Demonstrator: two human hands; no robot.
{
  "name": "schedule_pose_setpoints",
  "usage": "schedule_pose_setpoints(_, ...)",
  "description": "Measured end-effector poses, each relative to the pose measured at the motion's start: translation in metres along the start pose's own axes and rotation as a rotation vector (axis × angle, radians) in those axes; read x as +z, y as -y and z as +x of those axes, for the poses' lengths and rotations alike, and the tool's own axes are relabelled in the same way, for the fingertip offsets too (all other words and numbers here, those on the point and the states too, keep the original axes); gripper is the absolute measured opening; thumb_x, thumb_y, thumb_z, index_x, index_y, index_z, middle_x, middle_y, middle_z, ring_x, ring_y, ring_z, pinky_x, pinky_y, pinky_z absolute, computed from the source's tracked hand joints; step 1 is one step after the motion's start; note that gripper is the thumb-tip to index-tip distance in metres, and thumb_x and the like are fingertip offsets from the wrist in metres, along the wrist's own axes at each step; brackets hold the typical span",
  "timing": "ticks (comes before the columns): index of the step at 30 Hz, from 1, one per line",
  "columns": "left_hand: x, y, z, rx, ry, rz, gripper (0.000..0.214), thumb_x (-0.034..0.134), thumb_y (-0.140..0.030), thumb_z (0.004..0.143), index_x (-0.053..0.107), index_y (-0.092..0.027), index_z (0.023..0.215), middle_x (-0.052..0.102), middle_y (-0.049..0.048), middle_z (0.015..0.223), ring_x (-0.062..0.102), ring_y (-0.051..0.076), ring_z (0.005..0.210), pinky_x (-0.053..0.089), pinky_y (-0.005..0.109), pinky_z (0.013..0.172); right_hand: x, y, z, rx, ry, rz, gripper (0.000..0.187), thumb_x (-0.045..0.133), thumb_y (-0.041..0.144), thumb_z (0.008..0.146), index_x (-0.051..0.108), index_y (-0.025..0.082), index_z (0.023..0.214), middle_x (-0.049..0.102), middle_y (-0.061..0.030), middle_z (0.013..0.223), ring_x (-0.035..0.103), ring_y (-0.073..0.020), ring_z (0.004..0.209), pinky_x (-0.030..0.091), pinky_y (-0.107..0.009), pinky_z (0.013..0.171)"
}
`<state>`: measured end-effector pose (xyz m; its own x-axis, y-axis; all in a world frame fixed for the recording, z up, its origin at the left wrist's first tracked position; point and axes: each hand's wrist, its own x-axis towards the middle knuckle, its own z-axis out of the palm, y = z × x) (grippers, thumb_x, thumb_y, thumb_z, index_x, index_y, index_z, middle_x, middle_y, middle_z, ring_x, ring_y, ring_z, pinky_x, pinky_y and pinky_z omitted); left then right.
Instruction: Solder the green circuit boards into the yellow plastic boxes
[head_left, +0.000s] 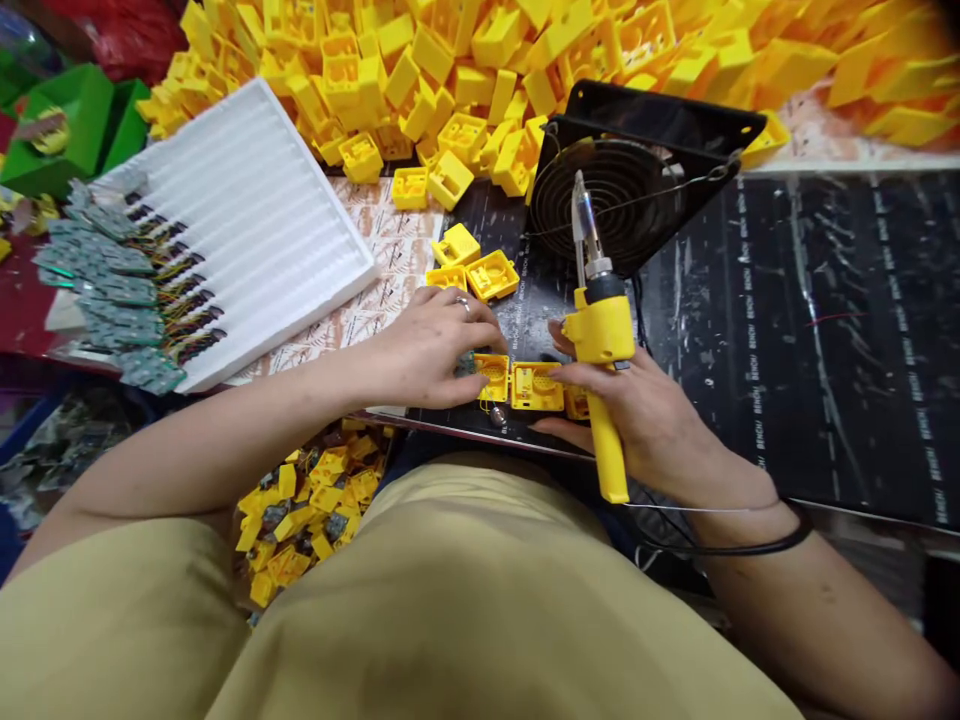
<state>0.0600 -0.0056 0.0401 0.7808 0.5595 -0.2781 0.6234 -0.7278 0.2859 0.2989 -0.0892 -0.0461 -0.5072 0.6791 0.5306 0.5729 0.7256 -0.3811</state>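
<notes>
Shirt point(480, 600) occupies bottom centre, right hand point(652, 415) clamps soldering gun point(606, 330) centre-right, left hand point(420, 350) works at central yellow housing point(495, 370), grip indeterminable.

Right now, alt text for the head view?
A person's right hand holds a yellow soldering gun; the left hand is at a boxy open yellow plastic case on a black surface. Beyond are a black fan and heaped yellow plastic parts.
</notes>
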Motion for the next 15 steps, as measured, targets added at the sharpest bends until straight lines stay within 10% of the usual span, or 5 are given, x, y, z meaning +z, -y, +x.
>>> schedule_pose_setpoints(11, 0.004, -0.002, 0.020, 0.058, 0.032, -0.018, 0.013, 0.062, -0.024, 0.089, 0.074, -0.021, 0.087, 0.075, 0.0010, 0.090, 0.061, 0.020, 0.094, 0.028, 0.045, 0.105, 0.010, 0.016, 0.007, 0.037, -0.173, -0.208, 0.044, 0.074, 0.036, 0.089, 0.055, 0.016, 0.124, 0.072, -0.0090, 0.109, 0.070, -0.0213, 0.096, 0.053, -0.042, 0.100)
schedule_pose_setpoints(15, 0.009, -0.003, 0.021, 0.011, -0.010, -0.037, 0.011, 0.064, -0.025, 0.087, 0.075, -0.023, 0.085, 0.076, -0.0018, 0.085, 0.062, 0.018, 0.091, 0.021, 0.046, 0.110, -0.019, 0.034, -0.001, 0.123, -0.323, -0.139, 0.028, 0.079, 0.025, 0.084, 0.062, 0.022, 0.107, 0.066, 0.0057, 0.070, 0.062, -0.0101, 0.060, 0.055, -0.023, 0.074)
